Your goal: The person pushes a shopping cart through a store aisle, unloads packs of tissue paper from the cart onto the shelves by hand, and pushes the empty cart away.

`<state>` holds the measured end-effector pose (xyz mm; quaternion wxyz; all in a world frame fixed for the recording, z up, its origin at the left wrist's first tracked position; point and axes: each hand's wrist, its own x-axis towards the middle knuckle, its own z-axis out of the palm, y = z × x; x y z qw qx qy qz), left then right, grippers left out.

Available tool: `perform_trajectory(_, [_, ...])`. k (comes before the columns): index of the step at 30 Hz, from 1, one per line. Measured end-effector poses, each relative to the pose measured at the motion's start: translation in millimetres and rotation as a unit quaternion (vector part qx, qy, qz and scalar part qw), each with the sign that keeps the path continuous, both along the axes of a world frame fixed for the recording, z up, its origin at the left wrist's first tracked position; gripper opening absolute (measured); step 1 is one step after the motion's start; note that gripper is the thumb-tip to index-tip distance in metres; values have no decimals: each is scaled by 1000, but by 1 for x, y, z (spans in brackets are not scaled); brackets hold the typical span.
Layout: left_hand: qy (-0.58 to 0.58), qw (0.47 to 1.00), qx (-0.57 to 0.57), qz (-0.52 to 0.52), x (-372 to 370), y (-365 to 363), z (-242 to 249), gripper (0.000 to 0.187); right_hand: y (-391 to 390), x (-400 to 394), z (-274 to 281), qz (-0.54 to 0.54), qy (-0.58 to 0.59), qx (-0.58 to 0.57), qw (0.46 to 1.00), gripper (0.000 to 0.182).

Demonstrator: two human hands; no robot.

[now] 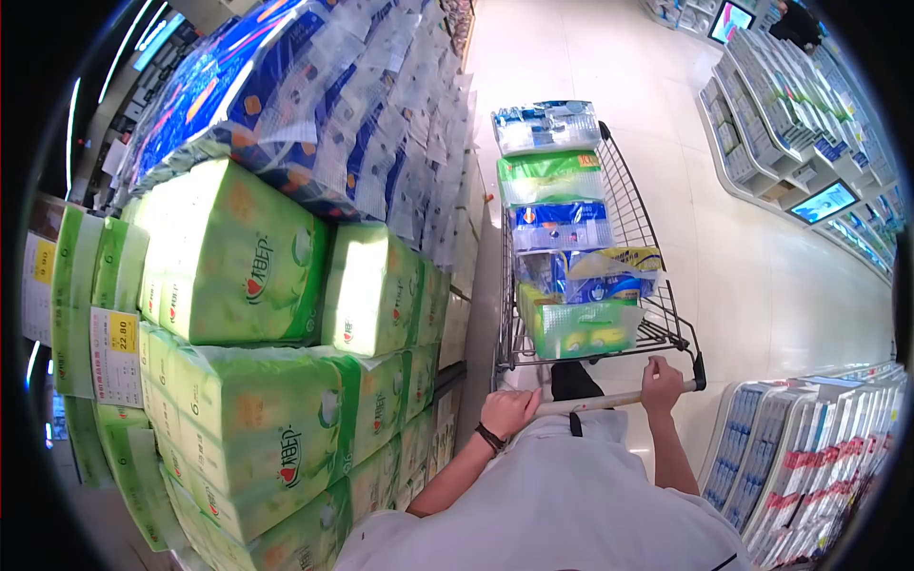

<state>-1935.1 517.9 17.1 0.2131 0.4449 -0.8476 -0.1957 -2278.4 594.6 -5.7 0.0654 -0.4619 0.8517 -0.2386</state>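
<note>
Both of my hands are on the light handle bar (609, 400) of a black wire shopping cart (633, 190). My left hand (509, 413) is closed round the bar's left part, with a dark band on the wrist. Toward the right end, my right hand (662, 384) is wrapped round the same bar. Several tissue packs lie in a row in the cart: a green pack (586, 328) nearest me, a blue and yellow pack (609, 276), a blue and white pack (560, 226), another green pack (550, 178) and a white-blue pack (545, 127) farthest away.
Stacked green tissue packs (257, 252) and blue packs (228, 105) stand close on the left, with price tags (116, 354). White-packed shelves (795, 114) with a screen (824, 203) are at the upper right. More stacked packs (809, 457) stand at the lower right.
</note>
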Motion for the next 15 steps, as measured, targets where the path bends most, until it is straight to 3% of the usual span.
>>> perform_trajectory(11, [-33,998,9,46,-62,-96,13,34,-99,-56,16,57,-34,17,998,10])
perform_trajectory(15, [-104,992,48,54,-90,-142,18,35,-140,-83,8,96,-19,25,995,12])
